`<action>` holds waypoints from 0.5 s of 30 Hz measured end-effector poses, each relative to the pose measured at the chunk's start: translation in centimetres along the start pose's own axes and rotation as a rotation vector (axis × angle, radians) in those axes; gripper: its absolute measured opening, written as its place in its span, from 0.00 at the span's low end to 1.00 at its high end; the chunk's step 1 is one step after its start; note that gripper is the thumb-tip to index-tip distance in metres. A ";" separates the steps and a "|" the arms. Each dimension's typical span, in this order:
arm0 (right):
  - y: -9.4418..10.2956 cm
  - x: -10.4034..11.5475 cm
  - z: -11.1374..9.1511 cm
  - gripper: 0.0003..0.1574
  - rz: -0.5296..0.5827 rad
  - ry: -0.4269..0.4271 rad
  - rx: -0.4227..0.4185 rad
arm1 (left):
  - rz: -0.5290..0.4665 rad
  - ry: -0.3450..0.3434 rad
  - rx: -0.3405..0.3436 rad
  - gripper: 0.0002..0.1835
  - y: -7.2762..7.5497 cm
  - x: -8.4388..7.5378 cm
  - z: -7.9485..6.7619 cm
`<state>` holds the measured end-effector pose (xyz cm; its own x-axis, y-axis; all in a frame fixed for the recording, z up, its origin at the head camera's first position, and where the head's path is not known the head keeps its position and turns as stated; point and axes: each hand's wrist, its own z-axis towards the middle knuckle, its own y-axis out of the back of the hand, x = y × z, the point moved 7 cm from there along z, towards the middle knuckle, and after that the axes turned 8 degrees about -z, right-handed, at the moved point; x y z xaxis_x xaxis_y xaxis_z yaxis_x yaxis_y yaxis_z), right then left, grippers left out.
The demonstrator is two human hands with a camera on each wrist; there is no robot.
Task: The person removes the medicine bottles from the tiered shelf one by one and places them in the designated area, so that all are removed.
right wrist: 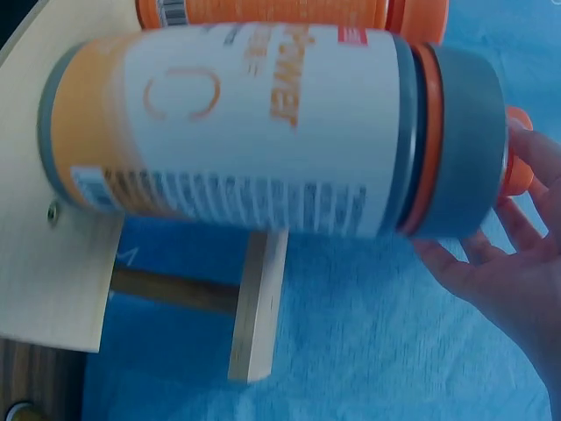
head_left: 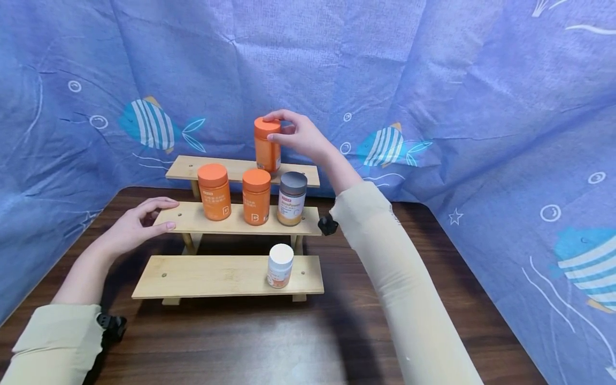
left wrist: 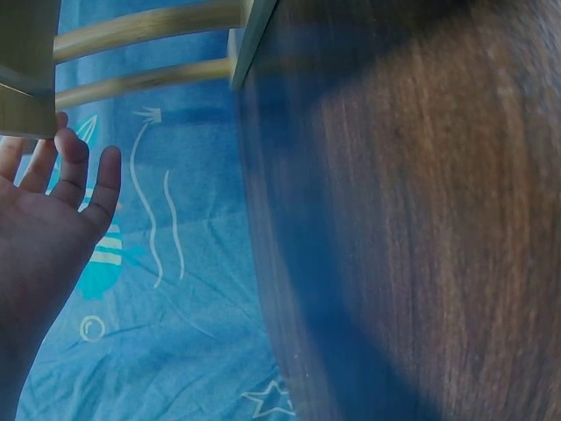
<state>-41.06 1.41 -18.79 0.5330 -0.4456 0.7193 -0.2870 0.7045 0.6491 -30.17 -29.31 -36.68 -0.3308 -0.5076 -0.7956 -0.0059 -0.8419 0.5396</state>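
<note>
My right hand (head_left: 300, 136) grips an orange jar (head_left: 267, 149) by its lid, thumb in front and fingers over the top. The jar stands upright, its base right at the top board (head_left: 212, 167) of a three-step wooden rack. In the right wrist view its orange lid (right wrist: 519, 167) shows between the fingers; a grey-lidded jar (right wrist: 263, 132) hides the rest. My left hand (head_left: 139, 222) holds the left end of the middle board (head_left: 187, 224) between thumb and fingers. In the left wrist view, fingers (left wrist: 72, 162) curl at the board's edge (left wrist: 31, 114).
On the middle board stand a large orange jar (head_left: 215, 195), a smaller orange jar (head_left: 256, 199) and the grey-lidded jar (head_left: 291, 200). A small white bottle (head_left: 280, 267) stands on the bottom board (head_left: 212, 275). The dark wooden table (head_left: 216, 337) meets a blue fish-print cloth (head_left: 313, 64) behind.
</note>
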 end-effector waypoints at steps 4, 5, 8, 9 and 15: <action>1.0 0.4 -1.5 0.25 -0.014 -0.038 -0.018 | 0.009 -0.002 -0.005 0.25 -0.1 0.0 0.0; 1.2 0.6 -1.8 0.25 -0.018 -0.045 -0.023 | 0.011 -0.001 -0.006 0.25 -0.1 0.0 0.0; 1.8 1.2 -2.9 0.25 -0.017 -0.045 -0.033 | 0.013 0.008 -0.003 0.26 -0.1 0.1 0.0; 2.0 1.3 -3.2 0.25 -0.018 -0.043 -0.036 | 0.013 0.010 -0.003 0.26 -0.1 0.1 0.0; 3.5 1.2 -4.3 0.25 0.001 -0.038 -0.058 | 0.016 -0.011 0.000 0.26 -0.1 -0.2 0.0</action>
<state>-37.99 5.71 -16.78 0.5015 -0.4649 0.7296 -0.2401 0.7354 0.6337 -30.11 -29.13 -36.58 -0.3409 -0.5194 -0.7836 -0.0008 -0.8334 0.5527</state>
